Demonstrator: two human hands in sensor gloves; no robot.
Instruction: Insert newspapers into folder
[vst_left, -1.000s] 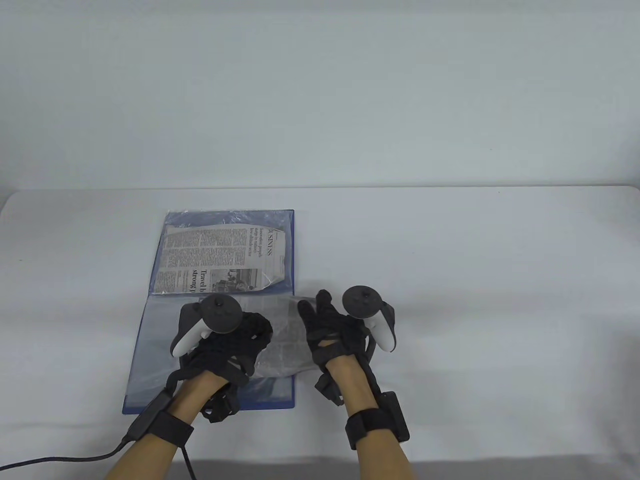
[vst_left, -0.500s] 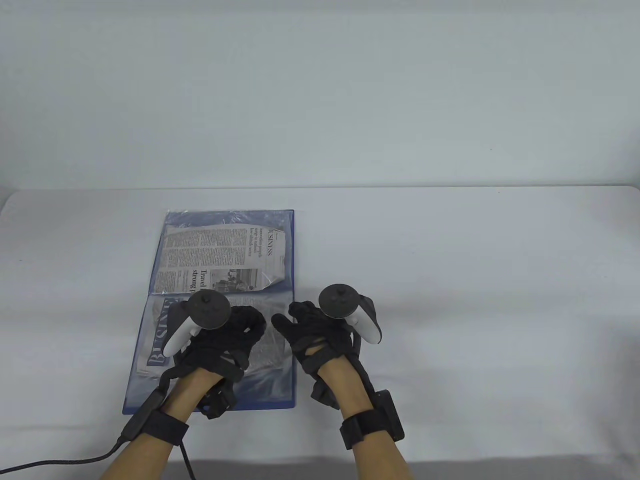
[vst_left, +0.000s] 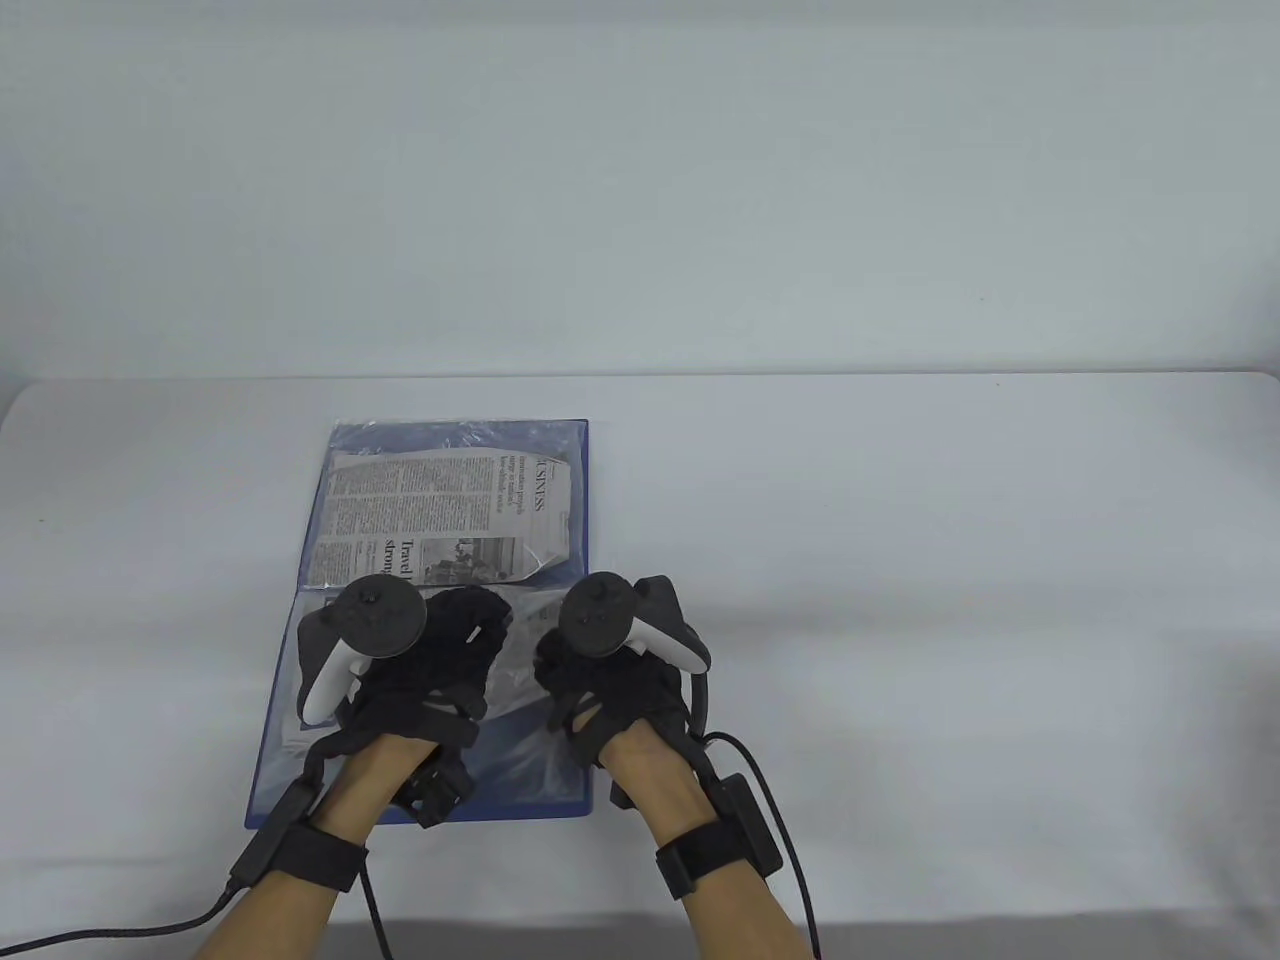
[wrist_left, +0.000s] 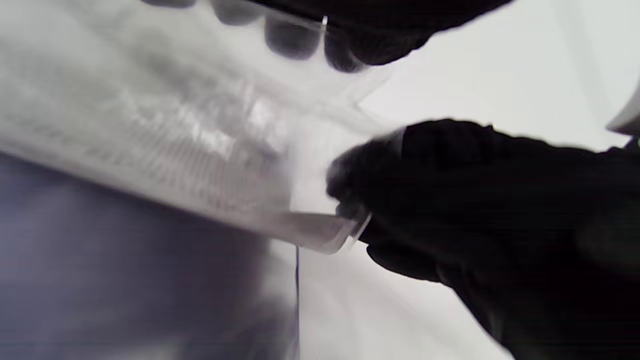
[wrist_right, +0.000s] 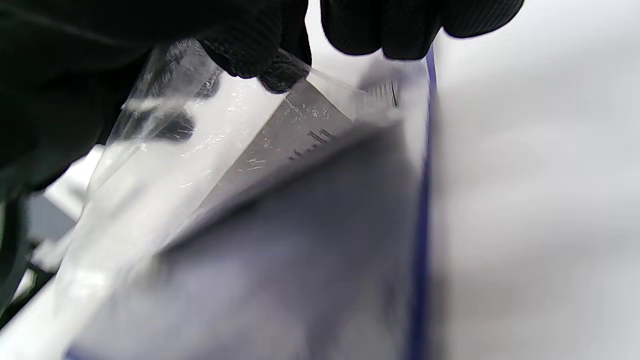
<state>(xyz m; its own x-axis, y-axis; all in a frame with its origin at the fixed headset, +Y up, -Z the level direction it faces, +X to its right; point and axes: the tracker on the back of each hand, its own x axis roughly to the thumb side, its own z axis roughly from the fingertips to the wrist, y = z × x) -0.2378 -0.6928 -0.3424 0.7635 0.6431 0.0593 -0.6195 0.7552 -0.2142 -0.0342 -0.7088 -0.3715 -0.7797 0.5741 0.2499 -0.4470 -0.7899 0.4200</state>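
Second newspaper (vst_left: 520, 650) going into the blue folder's (vst_left: 290, 770) near sleeve: left hand (vst_left: 440, 660) holds the plastic open, right hand (vst_left: 600, 680) pinches the paper's edge; next, slide it fully in.

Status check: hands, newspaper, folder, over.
Left hand and right hand hold sleeve and second newspaper. It's partway into blue folder. No obstruction seen.
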